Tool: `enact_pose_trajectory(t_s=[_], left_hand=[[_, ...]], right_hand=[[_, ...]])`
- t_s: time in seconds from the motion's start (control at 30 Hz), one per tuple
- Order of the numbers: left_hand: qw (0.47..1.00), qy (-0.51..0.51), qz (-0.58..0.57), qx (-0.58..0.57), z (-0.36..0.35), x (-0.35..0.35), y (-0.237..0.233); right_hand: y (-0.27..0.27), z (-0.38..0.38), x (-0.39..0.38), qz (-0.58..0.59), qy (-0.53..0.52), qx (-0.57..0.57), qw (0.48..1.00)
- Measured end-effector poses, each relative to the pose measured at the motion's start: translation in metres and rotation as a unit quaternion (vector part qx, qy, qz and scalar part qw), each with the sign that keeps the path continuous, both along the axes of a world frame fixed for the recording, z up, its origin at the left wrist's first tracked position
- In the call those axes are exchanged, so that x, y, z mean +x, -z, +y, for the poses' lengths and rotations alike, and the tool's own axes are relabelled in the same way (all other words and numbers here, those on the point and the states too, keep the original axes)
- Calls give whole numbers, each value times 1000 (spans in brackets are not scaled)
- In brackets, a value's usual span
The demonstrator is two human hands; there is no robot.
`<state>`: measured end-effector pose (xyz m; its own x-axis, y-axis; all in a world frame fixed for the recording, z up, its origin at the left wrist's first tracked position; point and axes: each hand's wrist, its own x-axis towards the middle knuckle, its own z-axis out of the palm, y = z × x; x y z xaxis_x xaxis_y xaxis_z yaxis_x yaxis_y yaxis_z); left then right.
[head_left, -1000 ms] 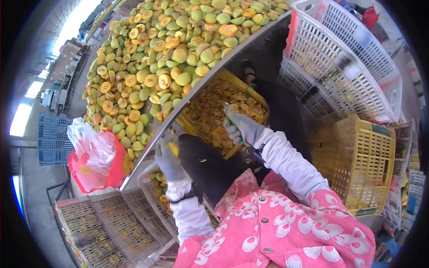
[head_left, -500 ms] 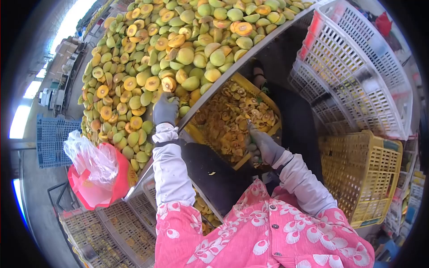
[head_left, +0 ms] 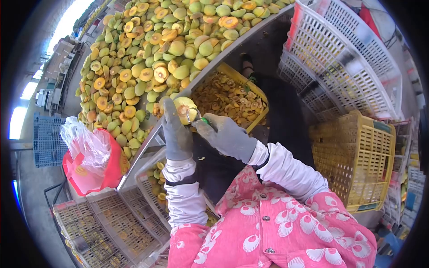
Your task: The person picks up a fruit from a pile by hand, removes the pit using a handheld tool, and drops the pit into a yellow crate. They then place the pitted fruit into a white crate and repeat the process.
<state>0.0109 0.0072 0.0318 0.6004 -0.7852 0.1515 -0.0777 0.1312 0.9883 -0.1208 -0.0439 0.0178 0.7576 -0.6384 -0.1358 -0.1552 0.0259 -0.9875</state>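
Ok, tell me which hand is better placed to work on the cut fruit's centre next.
Probably the right hand: it grips the green-handled tool, whose metal end is at the cut face of the fruit half. The left hand is occupied holding that fruit.

No text, label, brand, number or sign can be read. The red plastic bag [head_left: 114,166] by the lower left end of the counter [head_left: 230,48] bears a small yellow print [head_left: 81,170], too blurred and creased to make out. On the white plastic crates [head_left: 333,53] to the right of the counter are dark patches and red marks; whether any of these are lettering cannot be told.
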Motion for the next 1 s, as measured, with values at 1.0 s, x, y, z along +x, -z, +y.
enact_pose_trajectory(t_s=[1.0], left_hand=[[959, 147, 242, -29, 0, -52, -7]], right_hand=[[-15, -9, -54, -153, -315, 564, 748]])
